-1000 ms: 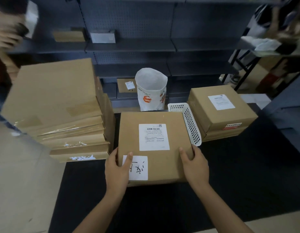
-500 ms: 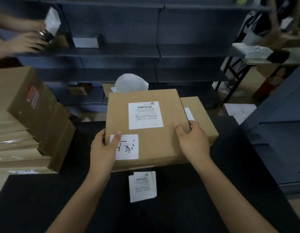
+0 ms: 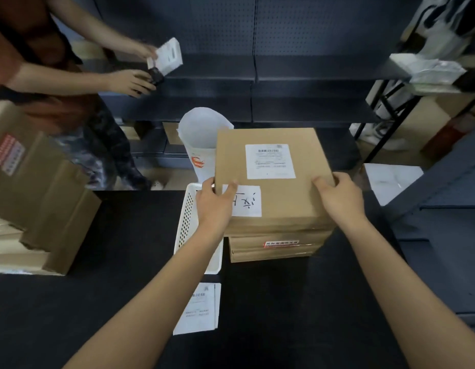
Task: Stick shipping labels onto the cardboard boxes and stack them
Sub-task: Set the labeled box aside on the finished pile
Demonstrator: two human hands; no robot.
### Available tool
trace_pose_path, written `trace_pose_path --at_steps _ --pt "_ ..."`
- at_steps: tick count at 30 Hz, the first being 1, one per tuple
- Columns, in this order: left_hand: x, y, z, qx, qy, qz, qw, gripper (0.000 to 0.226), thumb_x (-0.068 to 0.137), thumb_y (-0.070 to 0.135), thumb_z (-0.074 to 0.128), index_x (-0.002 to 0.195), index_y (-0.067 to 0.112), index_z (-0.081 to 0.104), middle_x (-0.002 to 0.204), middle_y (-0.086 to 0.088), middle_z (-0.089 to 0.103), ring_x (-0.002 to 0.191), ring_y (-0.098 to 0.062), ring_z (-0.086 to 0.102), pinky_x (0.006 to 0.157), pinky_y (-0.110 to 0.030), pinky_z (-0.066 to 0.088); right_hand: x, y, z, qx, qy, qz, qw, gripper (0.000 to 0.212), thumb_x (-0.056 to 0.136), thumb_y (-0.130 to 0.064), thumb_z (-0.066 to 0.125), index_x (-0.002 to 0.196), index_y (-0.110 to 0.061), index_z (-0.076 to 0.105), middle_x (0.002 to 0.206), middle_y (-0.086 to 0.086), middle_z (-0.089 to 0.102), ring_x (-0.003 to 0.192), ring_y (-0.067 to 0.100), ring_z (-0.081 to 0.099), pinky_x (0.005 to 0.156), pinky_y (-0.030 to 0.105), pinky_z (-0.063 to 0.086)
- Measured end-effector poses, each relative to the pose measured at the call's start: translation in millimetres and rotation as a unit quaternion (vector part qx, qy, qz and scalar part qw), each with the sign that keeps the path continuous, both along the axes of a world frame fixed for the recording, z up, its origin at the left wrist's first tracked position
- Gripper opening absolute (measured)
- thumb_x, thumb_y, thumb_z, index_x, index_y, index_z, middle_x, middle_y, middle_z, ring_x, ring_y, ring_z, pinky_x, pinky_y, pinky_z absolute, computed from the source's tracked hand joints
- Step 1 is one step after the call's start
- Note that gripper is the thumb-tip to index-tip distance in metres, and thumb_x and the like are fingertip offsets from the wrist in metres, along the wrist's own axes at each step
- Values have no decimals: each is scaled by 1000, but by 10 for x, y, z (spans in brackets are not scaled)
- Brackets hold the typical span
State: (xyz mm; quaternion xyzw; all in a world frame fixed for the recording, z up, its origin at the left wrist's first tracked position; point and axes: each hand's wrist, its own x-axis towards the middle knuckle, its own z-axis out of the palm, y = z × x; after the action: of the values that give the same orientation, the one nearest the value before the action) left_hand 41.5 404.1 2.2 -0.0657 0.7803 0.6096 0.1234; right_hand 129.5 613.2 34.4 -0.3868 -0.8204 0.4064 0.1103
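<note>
The labelled box (image 3: 271,177) sits on top of another box (image 3: 273,247) at the right of the black counter (image 3: 111,302), and both hands hold it by its near corners. The left hand (image 3: 213,206) has its grip curled round the left edge, thumb lying across the handwritten paper (image 3: 245,200) stuck near that corner. The right hand (image 3: 340,197) has its grip wrapped over the right edge, thumb on the top face. Whether the box's full weight already rests on the one below cannot be told, though the edges look closely lined up.

A printed shipping label (image 3: 270,161) is already stuck flat on the top face, so for this box the sticking looks done and the stacking is at or near its end; what seems left is to square it up and let go.

More work remains, by the look of it. A pile of boxes (image 3: 39,198) leans at the left of the counter, their top faces mostly out of view, so it is unclear whether they carry shipping labels. Loose label sheets (image 3: 197,307) lie on the counter near the person, just beside a white perforated basket (image 3: 187,222).

At the far left, another person's hands (image 3: 132,81) hold a white item by the shelves (image 3: 310,73).
</note>
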Motion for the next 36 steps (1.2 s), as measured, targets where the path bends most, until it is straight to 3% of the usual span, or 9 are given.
trace_pose_path --at_steps 3,7,14,21,26,29,32,36 --pt "-21 91 -130 -18 -18 -1 1000 73 63 67 60 124 26 55 116 1 61 101 -16 62 93 -43 51 -54 78 -131 -21 -15 6 1000 56 93 -46 53 138 -14 43 126 7 56 97 17 46 84 36 41" --pt "-37 168 -201 -32 -16 2 999 67 72 62 62 129 26 51 118 0 59 102 -15 62 93 -42 52 -117 148 -250 -9 -19 3 1000 59 92 -50 52 138 -16 41 125 6 55 97 17 47 87 39 43" --pt "-44 212 -267 -27 -11 4 1000 70 62 70 58 118 29 57 114 1 62 99 -13 64 92 -42 53 -153 243 -309 -11 -21 5 1000 58 92 -50 52 138 -17 41 110 -3 49 96 17 47 87 39 44" --pt "-17 189 -256 -27 -4 -18 999 73 64 72 57 122 27 56 116 1 62 99 -13 64 90 -41 53 -114 214 -305 10 -38 7 999 58 93 -52 49 139 -18 40 126 6 56 107 25 54 88 42 44" --pt "-42 77 -99 -2 -51 -45 998 56 86 53 59 133 25 47 126 0 59 113 -18 59 100 -41 47 -39 115 -299 151 -66 34 986 65 94 -58 40 146 -20 30 145 15 37 130 36 39 100 49 38" --pt "-44 -25 -38 -13 -37 -33 999 61 93 45 55 145 21 35 143 -1 44 129 -20 44 103 -32 36 5 66 -284 227 -43 31 972 63 95 -54 40 144 -15 34 147 17 34 134 35 31 108 51 30" --pt "51 -255 -27 -20 3 -7 1000 48 96 36 54 139 18 44 138 0 48 121 -15 47 98 -28 37 54 -128 -273 273 1 40 961 53 94 -43 47 134 -10 45 141 17 41 131 34 35 107 50 30" --pt "189 -667 -106 -40 3 13 999 32 94 34 55 123 19 55 120 2 61 105 -13 60 93 -37 51 82 -514 -323 316 42 74 945 40 87 -27 54 121 -7 56 130 14 50 123 31 41 105 47 31"
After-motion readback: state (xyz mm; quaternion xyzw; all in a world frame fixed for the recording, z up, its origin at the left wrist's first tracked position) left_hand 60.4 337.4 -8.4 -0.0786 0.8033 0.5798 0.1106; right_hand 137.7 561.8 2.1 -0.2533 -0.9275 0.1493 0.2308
